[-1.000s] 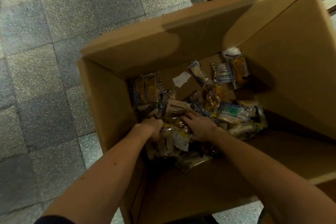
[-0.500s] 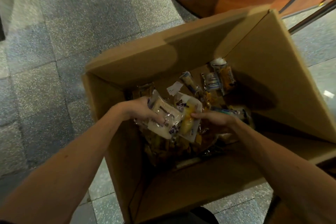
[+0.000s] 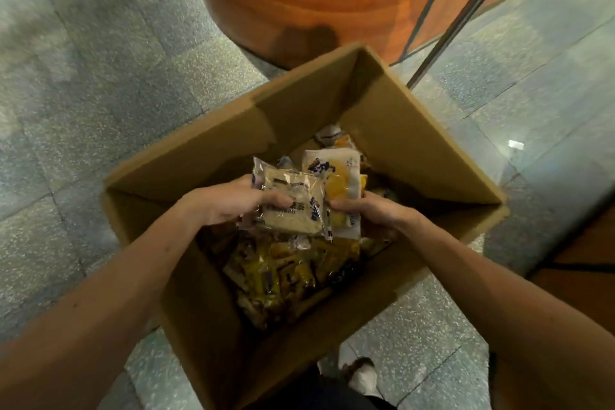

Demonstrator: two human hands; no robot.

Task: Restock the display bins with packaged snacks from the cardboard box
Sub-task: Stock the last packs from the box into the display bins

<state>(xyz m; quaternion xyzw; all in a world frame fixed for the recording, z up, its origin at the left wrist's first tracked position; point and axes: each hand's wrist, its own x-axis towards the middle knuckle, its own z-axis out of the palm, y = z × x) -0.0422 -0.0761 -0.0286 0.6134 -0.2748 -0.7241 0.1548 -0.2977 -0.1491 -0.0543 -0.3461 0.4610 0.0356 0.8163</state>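
Note:
An open cardboard box point(image 3: 412, 130) stands on the floor below me, with several packaged snacks point(image 3: 283, 273) piled in its bottom. My left hand point(image 3: 229, 200) grips a clear pack holding a pale bread slice point(image 3: 293, 206), thumb on its front. My right hand point(image 3: 369, 213) grips a white and yellow snack pack point(image 3: 339, 173) beside it. Both packs are lifted above the pile, over the middle of the box, and overlap each other.
A large round orange stand point(image 3: 316, 0) rises just beyond the box. A slanted metal pole point(image 3: 459, 27) runs down to the floor at the right. Grey stone floor tiles point(image 3: 100, 93) lie all around. A shoe point(image 3: 362, 376) shows at the box's near side.
Both hands have risen from the pile with a pack in each. The view has tilted up, so the box sits lower in frame and the orange stand shows.

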